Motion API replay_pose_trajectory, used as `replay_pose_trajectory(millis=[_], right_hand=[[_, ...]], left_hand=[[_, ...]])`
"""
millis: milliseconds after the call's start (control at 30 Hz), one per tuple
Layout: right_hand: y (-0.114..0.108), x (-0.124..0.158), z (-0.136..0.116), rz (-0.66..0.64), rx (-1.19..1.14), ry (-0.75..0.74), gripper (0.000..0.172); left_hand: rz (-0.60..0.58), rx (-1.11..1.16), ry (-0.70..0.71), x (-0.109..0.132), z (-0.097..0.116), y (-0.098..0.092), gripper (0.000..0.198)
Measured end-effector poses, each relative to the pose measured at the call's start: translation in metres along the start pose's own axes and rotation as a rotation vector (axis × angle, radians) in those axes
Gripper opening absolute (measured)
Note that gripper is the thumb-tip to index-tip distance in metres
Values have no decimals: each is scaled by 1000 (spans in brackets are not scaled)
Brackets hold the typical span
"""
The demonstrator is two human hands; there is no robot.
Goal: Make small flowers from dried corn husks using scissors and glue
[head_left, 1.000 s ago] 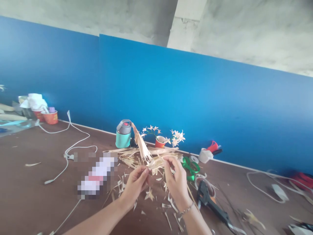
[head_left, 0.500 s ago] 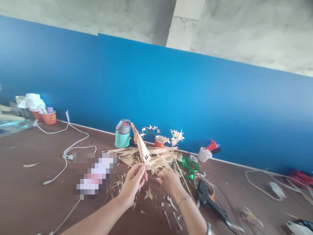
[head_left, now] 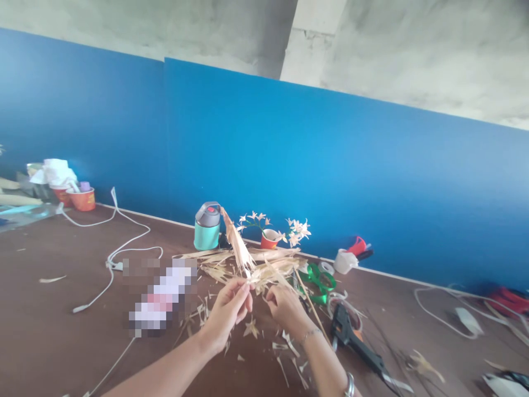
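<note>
Pinching by thumb and forefinger is shown at the left hand [head_left: 229, 310], where a small pale husk piece [head_left: 248, 279] is held just in front of the husk pile [head_left: 281, 267]. At the right hand [head_left: 286, 309] the fingers are curled inward; whether anything is gripped is not shown. The piece is judged light, thin and easily torn, best taken at its narrow end. Its free end appears directed away from the person, toward the tilted husk strip [head_left: 236, 241]; its exact long axis cannot be distinguished.
</note>
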State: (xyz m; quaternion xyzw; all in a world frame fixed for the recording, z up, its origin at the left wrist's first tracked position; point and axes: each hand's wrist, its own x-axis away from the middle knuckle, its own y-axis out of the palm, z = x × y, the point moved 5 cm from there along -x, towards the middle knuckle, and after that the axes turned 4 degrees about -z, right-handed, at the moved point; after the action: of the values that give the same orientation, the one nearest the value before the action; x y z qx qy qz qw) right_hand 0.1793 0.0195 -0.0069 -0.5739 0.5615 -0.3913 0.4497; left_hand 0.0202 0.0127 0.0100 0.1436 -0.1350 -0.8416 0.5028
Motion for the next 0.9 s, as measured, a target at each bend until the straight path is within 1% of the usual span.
replay_pose_trajectory(millis=[300, 500, 700, 900], right_hand=[[2, 0, 0, -16, -18, -3, 15], [2, -1, 0, -17, -18, -2, 23], [1, -1, -2, 15, -8, 15, 13], [4, 0, -4, 45, 11, 26, 15]], left_hand=[[2, -12, -9, -1, 3, 1, 30], [24, -5, -19, -2, 1, -1, 30], [64, 25, -21, -4, -2, -6, 30], [58, 20, -21, -4, -1, -5, 30]])
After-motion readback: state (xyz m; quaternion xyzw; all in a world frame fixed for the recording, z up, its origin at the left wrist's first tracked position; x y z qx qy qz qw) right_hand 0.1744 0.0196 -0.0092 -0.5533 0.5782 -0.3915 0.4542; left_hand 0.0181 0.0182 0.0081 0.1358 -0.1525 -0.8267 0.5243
